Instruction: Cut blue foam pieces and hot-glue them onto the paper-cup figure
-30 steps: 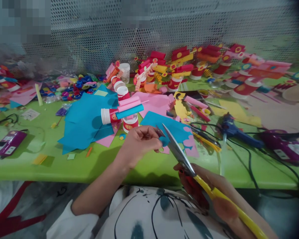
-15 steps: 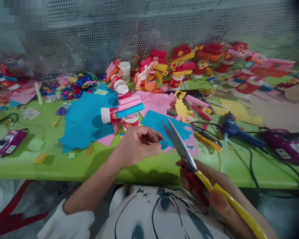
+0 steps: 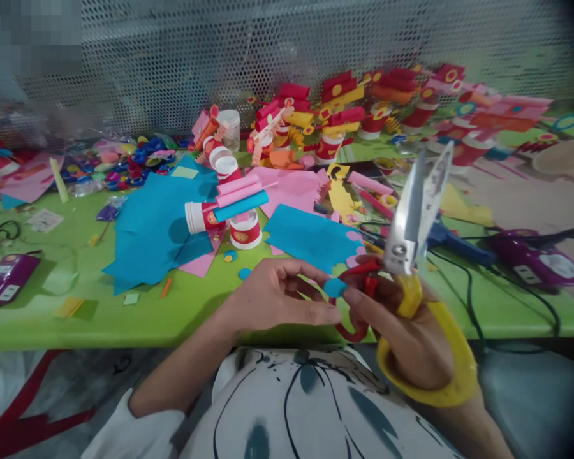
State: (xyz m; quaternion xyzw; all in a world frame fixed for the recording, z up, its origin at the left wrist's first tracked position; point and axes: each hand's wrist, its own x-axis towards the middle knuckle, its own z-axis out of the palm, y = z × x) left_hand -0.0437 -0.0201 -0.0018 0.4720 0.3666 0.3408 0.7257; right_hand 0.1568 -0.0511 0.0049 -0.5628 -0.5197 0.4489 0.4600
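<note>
A small blue paper circle (image 3: 335, 288) is between my hands, touched by the left index fingertip and the right thumb. My left hand (image 3: 268, 296) is curled, its thumb lower than the circle. Scissors (image 3: 404, 217) with one red and one yellow handle hang on my right hand (image 3: 406, 335); the yellow loop lies round the base of the thumb, and the blades point up, a little apart. Just beyond is a blue paper sheet (image 3: 310, 236) with a scalloped cut edge. Red-and-white paper cups (image 3: 245, 231) with pink and blue paper rolls (image 3: 242, 203) stand behind my left hand.
Large blue sheets (image 3: 148, 223) lie left on the green table (image 3: 138, 325). A blue glue gun (image 3: 459, 245) and its cables are at right, near a purple power strip (image 3: 530, 261). Finished cup models (image 3: 332, 146) line the back by a perforated metal screen (image 3: 172, 76).
My right hand has turned the scissors blades-up and come inward to the left hand. The blue circle has moved slightly right and up, and the right thumb now touches it.
</note>
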